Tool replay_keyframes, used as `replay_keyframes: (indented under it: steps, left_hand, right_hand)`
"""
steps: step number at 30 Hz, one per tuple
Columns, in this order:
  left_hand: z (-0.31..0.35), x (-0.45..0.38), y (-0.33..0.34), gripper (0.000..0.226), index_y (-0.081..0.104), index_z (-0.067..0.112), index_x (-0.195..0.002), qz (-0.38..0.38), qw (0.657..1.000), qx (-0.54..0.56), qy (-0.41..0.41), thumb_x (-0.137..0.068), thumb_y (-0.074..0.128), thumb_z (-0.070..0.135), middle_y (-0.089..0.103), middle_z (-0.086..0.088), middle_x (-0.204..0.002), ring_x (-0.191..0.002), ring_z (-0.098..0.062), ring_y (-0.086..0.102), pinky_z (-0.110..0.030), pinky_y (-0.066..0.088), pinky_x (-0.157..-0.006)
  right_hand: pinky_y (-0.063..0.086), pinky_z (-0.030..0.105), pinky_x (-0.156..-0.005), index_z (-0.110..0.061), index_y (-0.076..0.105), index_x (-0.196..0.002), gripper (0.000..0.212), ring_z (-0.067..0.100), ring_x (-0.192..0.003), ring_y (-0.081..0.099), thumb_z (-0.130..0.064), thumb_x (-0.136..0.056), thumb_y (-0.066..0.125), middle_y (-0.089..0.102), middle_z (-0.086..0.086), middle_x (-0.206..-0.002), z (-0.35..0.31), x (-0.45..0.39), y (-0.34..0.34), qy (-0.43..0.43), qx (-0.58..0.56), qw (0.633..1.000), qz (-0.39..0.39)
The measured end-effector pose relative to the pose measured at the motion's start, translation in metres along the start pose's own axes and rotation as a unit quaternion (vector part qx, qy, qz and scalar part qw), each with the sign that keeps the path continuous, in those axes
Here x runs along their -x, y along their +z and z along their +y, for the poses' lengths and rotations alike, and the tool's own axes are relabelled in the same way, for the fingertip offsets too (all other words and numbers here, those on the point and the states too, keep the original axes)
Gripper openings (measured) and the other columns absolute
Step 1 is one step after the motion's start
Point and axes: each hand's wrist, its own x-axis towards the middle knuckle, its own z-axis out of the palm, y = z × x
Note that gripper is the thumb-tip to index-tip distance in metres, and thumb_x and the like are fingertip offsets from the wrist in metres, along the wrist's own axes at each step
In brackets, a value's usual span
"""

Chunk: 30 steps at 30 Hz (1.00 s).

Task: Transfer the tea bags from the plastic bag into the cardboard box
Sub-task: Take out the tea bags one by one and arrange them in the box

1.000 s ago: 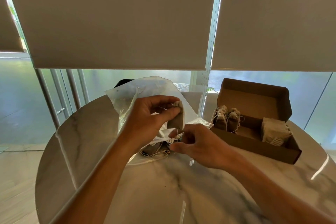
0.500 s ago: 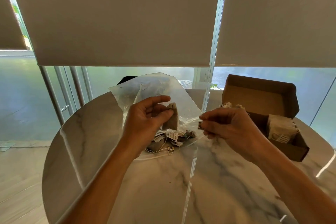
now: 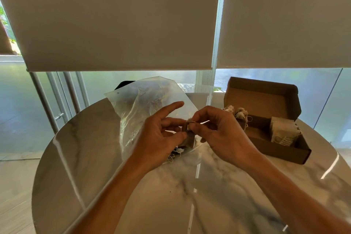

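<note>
We see both hands raised together above the round marble worktop [image 3: 190, 205], just in front of the clear plastic bag [image 3: 140, 104]. The left hand [image 3: 161, 138] grips a brown tea bag [image 3: 189, 139] between thumb and curled fingers, with its index finger stretched out straight over the plastic. The right hand [image 3: 222, 133] meets it from the other side and pinches the top of the same tea bag, where a small paper tag shows at the fingertips. The tea bag hangs between the two hands, above the mouth of the plastic bag. Below the left hand, a few more tea bags [image 3: 173, 155] with white strings and tags lie at the bag's opening on the worktop. To the right stands the open cardboard box [image 3: 266, 138], its lid tipped up behind. Inside it, two string-wound tea bags [image 3: 238, 113] sit at the left end, and a stack of pale tea bags [image 3: 283, 132] leans at the right end.
</note>
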Motion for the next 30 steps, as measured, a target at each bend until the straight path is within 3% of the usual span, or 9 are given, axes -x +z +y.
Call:
replay_keyframes:
  steps: [3, 5, 8, 10, 12, 15, 22, 27, 30]
  left_hand:
    - [-0.002, 0.002, 0.0, 0.058, 0.053, 0.037, -0.124, -0.015, 0.998, -0.059, 0.023, -0.077, 0.073, 0.01, 0.07, 0.011, -0.1, -0.089, -0.008, 0.065, -0.026, 0.055, -0.079]
    - [-0.008, 0.003, -0.004, 0.045, 0.062, 0.041, -0.111, -0.016, 0.989, -0.137, 0.049, -0.078, 0.072, 0.011, 0.067, 0.018, -0.101, -0.091, -0.003, 0.062, -0.026, 0.054, -0.08]
    - [-0.015, 0.002, -0.012, 0.023, 0.069, 0.037, -0.084, 0.001, 0.96, -0.257, 0.112, -0.076, 0.071, 0.015, 0.063, 0.024, -0.101, -0.1, 0.001, 0.054, -0.027, 0.049, -0.088]
    - [-0.018, 0.0, -0.017, 0.024, 0.069, 0.036, -0.076, 0.0, 0.944, -0.309, 0.12, -0.076, 0.073, 0.013, 0.061, 0.024, -0.101, -0.1, 0.002, 0.052, -0.023, 0.046, -0.088]
    - [-0.019, -0.001, -0.021, 0.022, 0.071, 0.033, -0.076, 0.0, 0.94, -0.324, 0.107, -0.079, 0.069, 0.011, 0.061, 0.021, -0.1, -0.097, 0.0, 0.054, -0.026, 0.048, -0.086]
    - [-0.022, -0.002, -0.023, 0.023, 0.075, 0.029, -0.084, 0.017, 0.942, -0.321, 0.099, -0.084, 0.063, 0.009, 0.064, 0.018, -0.097, -0.089, -0.002, 0.06, -0.029, 0.052, -0.08]
    - [-0.024, -0.003, -0.023, 0.028, 0.075, 0.024, -0.094, 0.018, 0.943, -0.313, 0.113, -0.086, 0.059, 0.003, 0.068, 0.014, -0.097, -0.09, -0.003, 0.062, -0.024, 0.05, -0.081]
    - [-0.024, -0.002, -0.023, 0.029, 0.075, 0.025, -0.094, 0.007, 0.948, -0.302, 0.1, -0.086, 0.059, 0.003, 0.068, 0.016, -0.096, -0.091, -0.002, 0.061, -0.023, 0.05, -0.082]
    - [-0.025, -0.002, -0.025, 0.029, 0.075, 0.026, -0.094, -0.002, 0.949, -0.301, 0.091, -0.086, 0.059, 0.003, 0.067, 0.017, -0.096, -0.092, 0.0, 0.061, -0.023, 0.049, -0.083]
  right_hand:
    - [0.057, 0.022, -0.071, -0.039, 0.057, -0.096, 0.024, 0.006, -0.08, 0.068, -0.019, -0.086, 0.068, 0.068, -0.009, -0.089, 0.002, -0.001, -0.005, 0.006, 0.017, 1.0, -0.004]
    - [0.056, 0.021, -0.073, -0.044, 0.056, -0.099, 0.03, 0.004, -0.082, 0.067, -0.019, -0.087, 0.067, 0.067, -0.014, -0.091, 0.004, -0.003, -0.015, -0.003, 0.045, 0.999, 0.008]
    - [0.054, 0.017, -0.071, -0.034, 0.066, -0.098, 0.023, 0.006, -0.085, 0.065, -0.014, -0.087, 0.067, 0.067, -0.014, -0.092, 0.01, -0.012, -0.041, -0.006, 0.051, 0.996, 0.077]
    - [0.051, 0.01, -0.061, -0.031, 0.067, -0.094, 0.022, 0.004, -0.083, 0.064, -0.011, -0.086, 0.067, 0.067, -0.014, -0.09, 0.017, -0.018, -0.062, 0.003, 0.048, 0.991, 0.128]
    - [0.046, 0.008, -0.056, -0.031, 0.066, -0.093, 0.022, 0.002, -0.083, 0.061, -0.011, -0.085, 0.067, 0.064, -0.017, -0.089, 0.026, -0.023, -0.08, 0.017, 0.072, 0.985, 0.157]
    - [0.042, 0.013, -0.064, -0.032, 0.067, -0.091, 0.022, 0.006, -0.088, 0.059, -0.01, -0.085, 0.067, 0.064, -0.013, -0.092, 0.046, -0.031, -0.101, 0.04, 0.14, 0.976, 0.16]
    - [0.04, 0.013, -0.06, -0.026, 0.071, -0.092, 0.022, 0.005, -0.082, 0.057, -0.006, -0.082, 0.07, 0.064, -0.009, -0.089, 0.08, -0.04, -0.105, 0.077, 0.26, 0.961, 0.063]
    - [0.039, 0.012, -0.06, -0.023, 0.073, -0.094, 0.021, 0.001, -0.08, 0.056, -0.007, -0.081, 0.071, 0.064, -0.01, -0.092, 0.09, -0.041, -0.1, 0.073, 0.276, 0.957, 0.052]
    - [0.046, 0.019, -0.063, -0.027, 0.071, -0.096, 0.024, 0.008, -0.084, 0.061, -0.011, -0.077, 0.076, 0.067, -0.008, -0.089, 0.092, -0.04, -0.103, 0.092, 0.254, 0.961, 0.062]
